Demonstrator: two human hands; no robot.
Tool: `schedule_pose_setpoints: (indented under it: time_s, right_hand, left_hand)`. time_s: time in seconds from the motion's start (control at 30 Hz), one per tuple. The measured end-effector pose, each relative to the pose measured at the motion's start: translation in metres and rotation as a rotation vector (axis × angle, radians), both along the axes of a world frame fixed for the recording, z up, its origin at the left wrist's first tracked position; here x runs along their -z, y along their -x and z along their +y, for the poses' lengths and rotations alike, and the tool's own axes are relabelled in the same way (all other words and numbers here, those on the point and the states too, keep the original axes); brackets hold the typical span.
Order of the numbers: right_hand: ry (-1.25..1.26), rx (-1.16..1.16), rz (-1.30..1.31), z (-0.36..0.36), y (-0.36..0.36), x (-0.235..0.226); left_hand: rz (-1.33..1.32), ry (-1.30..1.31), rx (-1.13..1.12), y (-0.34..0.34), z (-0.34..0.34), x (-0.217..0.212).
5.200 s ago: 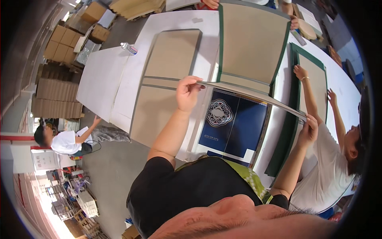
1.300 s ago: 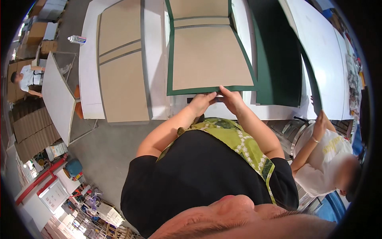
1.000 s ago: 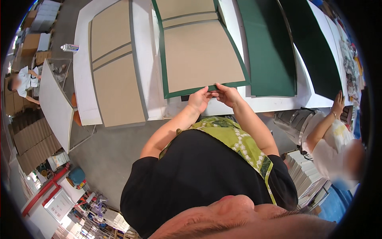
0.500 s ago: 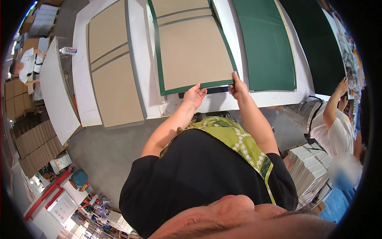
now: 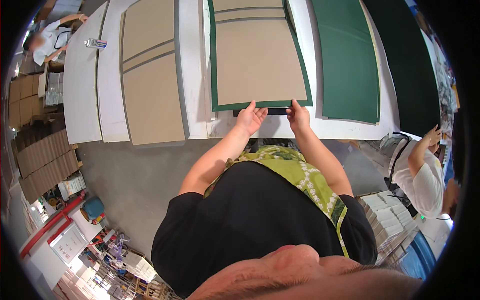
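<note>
A tan board with a dark green border (image 5: 260, 65) lies on the white table in front of me, crossed by two grey strips near its far part. Its near edge is between my hands. My left hand (image 5: 251, 119) pinches the green edge, thumb on top and fingers curled below. A short way to the right, my right hand (image 5: 299, 119) grips the same edge near the right corner, with a finger lying on the border. Under that edge, between the hands, a dark bar (image 5: 278, 111) shows in part.
To the left lies a tan panel with grey edging (image 5: 152, 100). Green sheets (image 5: 350, 65) are stacked on the right. A spray can (image 5: 95, 44) stands on the far-left table (image 5: 82, 100). One person (image 5: 47, 42) is at far left, another (image 5: 417, 165) works at right beside stacked white material (image 5: 387, 215).
My right hand has slid left along the near edge, away from the corner, and nearer to my left hand. The board's near edge lies flatter. The whole view has shifted slightly.
</note>
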State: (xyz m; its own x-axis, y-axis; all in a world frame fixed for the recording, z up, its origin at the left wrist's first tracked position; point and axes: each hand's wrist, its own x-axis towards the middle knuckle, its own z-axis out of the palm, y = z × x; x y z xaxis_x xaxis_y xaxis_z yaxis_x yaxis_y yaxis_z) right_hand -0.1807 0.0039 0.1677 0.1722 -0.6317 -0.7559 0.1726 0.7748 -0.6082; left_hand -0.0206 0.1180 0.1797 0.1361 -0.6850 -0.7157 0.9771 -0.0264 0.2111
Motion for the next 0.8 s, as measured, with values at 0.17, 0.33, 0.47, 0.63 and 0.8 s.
schedule_pose_setpoints:
  time_s: [0.17, 0.33, 0.47, 0.63, 0.8]
  right_hand:
    - [-0.042, 0.026, 0.076, -0.003, -0.011, -0.001]
    - [0.029, 0.045, 0.058, -0.003, -0.015, -0.002]
    - [0.045, 0.018, 0.030, -0.001, -0.019, 0.001]
    - [0.029, 0.031, -0.056, 0.003, -0.018, -0.001]
    - [0.067, -0.065, -0.010, -0.006, -0.006, 0.012]
  left_hand:
    - [-0.074, 0.039, -0.027, 0.001, 0.004, 0.007]
    - [-0.237, -0.181, -0.052, 0.011, -0.010, 0.014]
    - [-0.230, -0.295, -0.063, 0.004, -0.016, 0.026]
    - [-0.001, -0.178, -0.010, -0.019, -0.006, 0.008]
    - [-0.104, -0.042, -0.272, -0.069, 0.046, 0.007]
